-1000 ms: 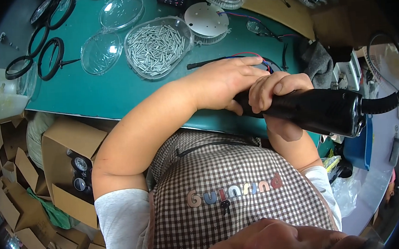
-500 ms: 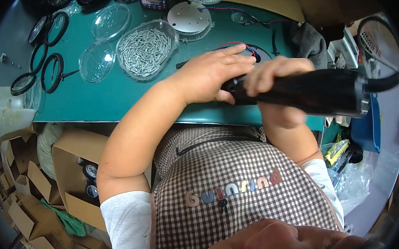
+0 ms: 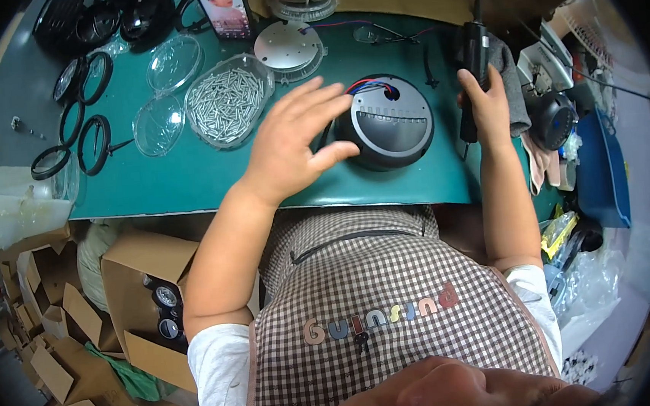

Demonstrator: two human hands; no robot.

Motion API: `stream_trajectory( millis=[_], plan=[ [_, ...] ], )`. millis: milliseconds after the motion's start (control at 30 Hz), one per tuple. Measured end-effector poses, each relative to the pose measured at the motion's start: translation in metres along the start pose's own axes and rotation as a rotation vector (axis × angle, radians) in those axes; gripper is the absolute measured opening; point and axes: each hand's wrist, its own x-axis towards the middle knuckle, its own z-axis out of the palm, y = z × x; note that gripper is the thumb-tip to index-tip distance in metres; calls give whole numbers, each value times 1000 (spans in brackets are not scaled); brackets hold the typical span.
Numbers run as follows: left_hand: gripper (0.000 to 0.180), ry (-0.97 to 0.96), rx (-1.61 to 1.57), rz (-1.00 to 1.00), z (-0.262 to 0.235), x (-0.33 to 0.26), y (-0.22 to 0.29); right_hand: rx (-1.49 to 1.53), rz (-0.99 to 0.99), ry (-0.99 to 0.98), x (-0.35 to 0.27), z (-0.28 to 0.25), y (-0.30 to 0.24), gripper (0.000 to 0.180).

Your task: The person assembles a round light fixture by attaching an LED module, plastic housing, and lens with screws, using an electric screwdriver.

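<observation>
A round black housing [image 3: 387, 122] with a grey inner plate and red and blue wires lies on the green table mat in front of me. My left hand [image 3: 300, 132] hovers at its left edge, fingers spread, with nothing in them; whether the thumb touches the housing I cannot tell. Right of the housing, my right hand [image 3: 485, 99] grips a black electric screwdriver [image 3: 474, 46]. Its bit points down toward the mat and is apart from the housing. Left of my left hand stands a clear tub of silver screws [image 3: 227, 100].
Clear plastic covers [image 3: 158, 124] and black rings [image 3: 93, 145] lie at the left. Behind the housing are a silver round plate [image 3: 282, 47] and a propped phone [image 3: 224, 11]. A grey cloth [image 3: 513, 89] and a blue bin [image 3: 601, 173] are at the right. Cardboard boxes [image 3: 146, 255] stand below the table.
My right hand has swung the screwdriver from over the housing to the right and turned it bit-down. My left hand has moved left, uncovering the housing.
</observation>
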Motion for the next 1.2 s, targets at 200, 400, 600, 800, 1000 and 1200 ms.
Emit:
stream_trajectory(
  millis=[200, 400, 600, 800, 1000, 1200],
  plan=[
    [49, 90, -64, -413, 20, -13, 11, -518, -563, 174, -12, 15, 22, 59],
    [64, -49, -98, -605, 37, 1, 4, -52, -278, -260, -75, 44, 2, 64],
    [69, -17, -53, -595, 52, 7, 18, -80, -499, -140, -92, 66, 10, 65],
    [80, 196, -168, -441, 52, -5, 35, -83, -784, -123, -98, 63, 8, 65],
    [107, 253, -699, -514, 43, -3, 45, -163, -1160, -133, -105, 63, 2, 59],
    [107, 351, -326, -173, 18, -30, 40, 176, -1065, -252, -110, 64, -20, 109]
  ],
)
